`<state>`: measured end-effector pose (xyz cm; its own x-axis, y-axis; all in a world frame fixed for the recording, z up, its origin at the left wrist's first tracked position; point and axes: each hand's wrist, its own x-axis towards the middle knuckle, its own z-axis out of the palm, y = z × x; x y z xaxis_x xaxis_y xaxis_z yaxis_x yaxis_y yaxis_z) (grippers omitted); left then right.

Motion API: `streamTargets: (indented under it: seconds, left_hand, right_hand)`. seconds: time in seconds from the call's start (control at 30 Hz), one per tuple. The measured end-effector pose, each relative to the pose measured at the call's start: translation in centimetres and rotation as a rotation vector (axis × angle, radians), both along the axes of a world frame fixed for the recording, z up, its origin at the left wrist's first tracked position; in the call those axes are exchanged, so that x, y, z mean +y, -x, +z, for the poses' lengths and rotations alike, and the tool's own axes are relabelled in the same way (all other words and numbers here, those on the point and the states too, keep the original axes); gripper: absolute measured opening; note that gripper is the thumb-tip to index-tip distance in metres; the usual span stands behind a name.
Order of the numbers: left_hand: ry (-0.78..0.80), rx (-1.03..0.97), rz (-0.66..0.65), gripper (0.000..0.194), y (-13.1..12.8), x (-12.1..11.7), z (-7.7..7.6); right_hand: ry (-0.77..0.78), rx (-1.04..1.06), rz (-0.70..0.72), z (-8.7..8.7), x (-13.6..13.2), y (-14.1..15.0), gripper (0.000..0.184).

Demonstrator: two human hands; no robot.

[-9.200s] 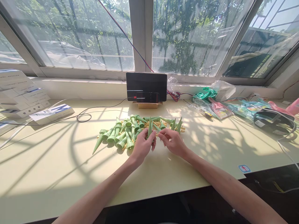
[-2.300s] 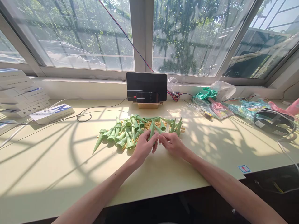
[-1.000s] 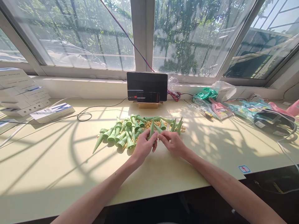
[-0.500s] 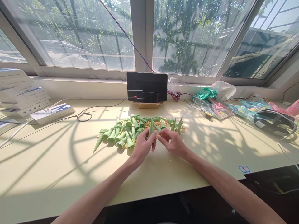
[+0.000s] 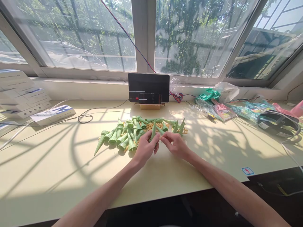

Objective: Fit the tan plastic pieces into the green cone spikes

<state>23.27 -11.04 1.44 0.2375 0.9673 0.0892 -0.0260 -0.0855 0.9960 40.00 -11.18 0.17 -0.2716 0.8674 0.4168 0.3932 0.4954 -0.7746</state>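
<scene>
- While the left hand (image 5: 146,145) grips a green cone (image 5: 153,128) between thumb and fingers, the cone's tip points up and slightly away from the person.
- Just beside it, the right hand (image 5: 174,144) has its thumb and fingertips drawn narrowly together next to the held cone — I cannot tell whether anything small sits between them.
- Both hands are over the middle of the pale counter (image 5: 156,179), at the near side of a loose pile of green cones (image 5: 132,143).
- Most of the pile spreads to the left of the hands, with cones lying at various angles; the leftmost cone (image 5: 99,145) has its tip toward the near edge.
- Short yellow sticks (image 5: 149,126) lie among the cones, several just behind the held one.
- Past the right hand, two cones (image 5: 179,127) stand tip up, leaning a little.
- Behind the pile, a dark tablet (image 5: 149,82) stands upright, a phone (image 5: 150,98) in front of its lower part.
- White boxes (image 5: 21,94) are stacked at far left, with one more box (image 5: 53,114) lying nearer the pile.
- At right, a crumpled green bag (image 5: 208,95) rests beside clear plastic — well apart from the hands.
</scene>
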Motion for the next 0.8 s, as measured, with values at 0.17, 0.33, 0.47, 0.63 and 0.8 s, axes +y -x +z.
streamTargets:
  seconds: [0.17, 0.33, 0.47, 0.63, 0.8]
  left_hand:
    - [-0.005, 0.013, -0.022, 0.037, 0.05, 0.01, -0.05]
    - [0.018, -0.018, -0.019, 0.036, 0.04, -0.02, 0.12]
    - [0.034, -0.040, -0.012, 0.033, 0.01, 0.01, 0.16]
    - [0.059, -0.060, -0.028, 0.033, 0.00, 0.02, 0.16]
    - [0.084, -0.055, -0.032, 0.035, -0.03, -0.08, 0.21]
  right_hand:
    - [-0.018, -0.033, -0.010, -0.22, 0.11, -0.12, 0.037]
    - [-0.016, -0.031, -0.016, -0.27, 0.10, -0.09, 0.040]
    - [0.023, -0.040, 0.010, -0.01, -0.11, 0.00, 0.038]
    - [-0.001, -0.115, 0.033, -0.11, -0.05, -0.06, 0.032]
    - [-0.032, -0.116, 0.088, -0.06, 0.06, -0.09, 0.032]
